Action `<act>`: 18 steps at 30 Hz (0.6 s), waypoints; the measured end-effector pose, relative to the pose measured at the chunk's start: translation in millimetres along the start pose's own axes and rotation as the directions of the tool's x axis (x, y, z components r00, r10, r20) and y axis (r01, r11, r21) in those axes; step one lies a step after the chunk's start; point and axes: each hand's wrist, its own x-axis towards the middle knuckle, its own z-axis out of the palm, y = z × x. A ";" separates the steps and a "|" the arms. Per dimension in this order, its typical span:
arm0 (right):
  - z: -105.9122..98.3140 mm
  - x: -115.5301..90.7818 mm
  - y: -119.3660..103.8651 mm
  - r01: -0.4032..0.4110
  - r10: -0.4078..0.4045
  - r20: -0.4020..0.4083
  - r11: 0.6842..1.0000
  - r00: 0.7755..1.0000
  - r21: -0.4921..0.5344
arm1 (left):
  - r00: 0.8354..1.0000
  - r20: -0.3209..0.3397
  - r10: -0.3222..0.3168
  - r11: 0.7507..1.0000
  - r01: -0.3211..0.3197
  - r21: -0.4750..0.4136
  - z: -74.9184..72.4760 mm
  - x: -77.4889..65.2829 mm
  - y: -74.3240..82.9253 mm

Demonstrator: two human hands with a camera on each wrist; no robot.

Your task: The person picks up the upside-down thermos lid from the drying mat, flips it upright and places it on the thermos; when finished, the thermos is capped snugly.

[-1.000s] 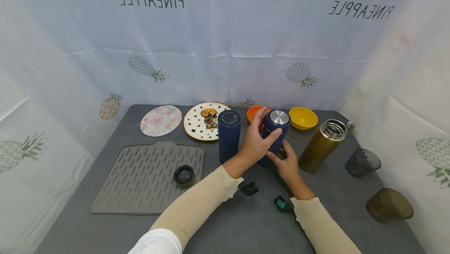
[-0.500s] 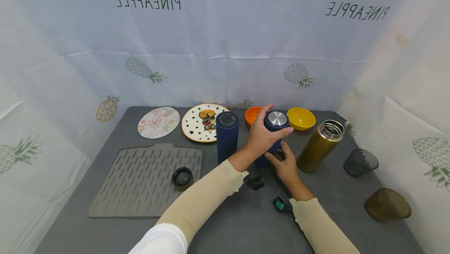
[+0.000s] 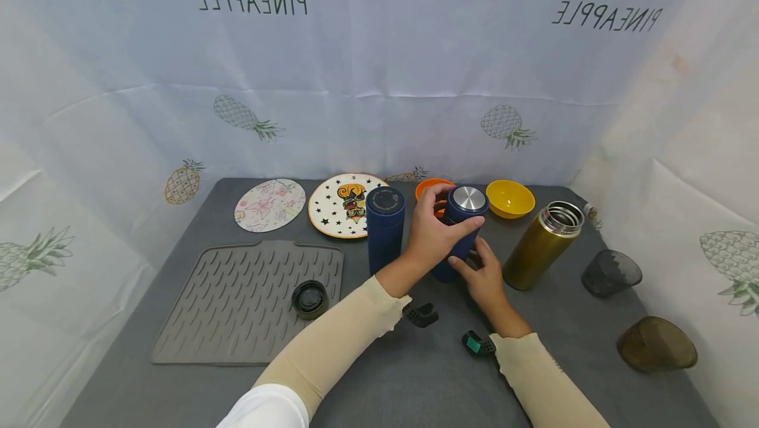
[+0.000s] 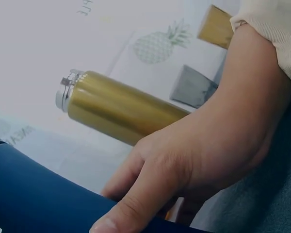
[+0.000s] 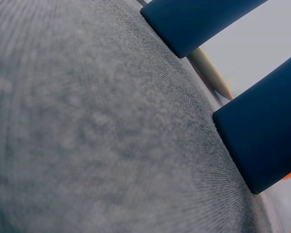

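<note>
A dark blue thermos bottle (image 3: pixel 464 243) stands upright on the table, topped by a lid (image 3: pixel 469 198) with a round silver disc. My left hand (image 3: pixel 431 236) reaches over from the left and grips it at the top, thumb across the near side and fingers behind. Lower down, my right hand (image 3: pixel 485 283) holds the body; the left wrist view shows its thumb and fingers around the blue side. A second blue bottle (image 3: pixel 385 237) with a dark top stands just left. In the right wrist view the held bottle's base (image 5: pixel 264 131) meets the grey table.
An open gold bottle (image 3: pixel 536 250) stands right of my hands. Farther right are two dark translucent cups, the grey one (image 3: pixel 611 273) and the brown one (image 3: pixel 657 345). Yellow bowl (image 3: pixel 510 199), orange bowl and two plates sit behind. A grey mat (image 3: pixel 237 309) carries a dark cap (image 3: pixel 310 299).
Half a second ago my left hand's fingers were lifted and its thumb reached farther right across the bottle's top; now they close round it again. My right hand stays in place.
</note>
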 end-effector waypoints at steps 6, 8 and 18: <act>0.9 -0.6 -1.2 0.011 -0.011 -0.001 1.000 1.000 -0.002 | 1.000 -0.003 -0.011 1.000 0.011 -0.019 -5.4 -3.7 -1.6; 1.4 -0.7 -1.7 0.020 -0.020 -0.005 1.000 1.000 0.001 | 1.000 0.008 -0.019 1.000 0.019 -0.024 -6.9 -4.7 -2.4; 0.8 -0.3 1.2 0.033 -0.033 -0.025 0.999 0.999 0.004 | 0.995 0.091 -0.046 0.996 0.052 -0.071 -1.8 -4.1 -2.0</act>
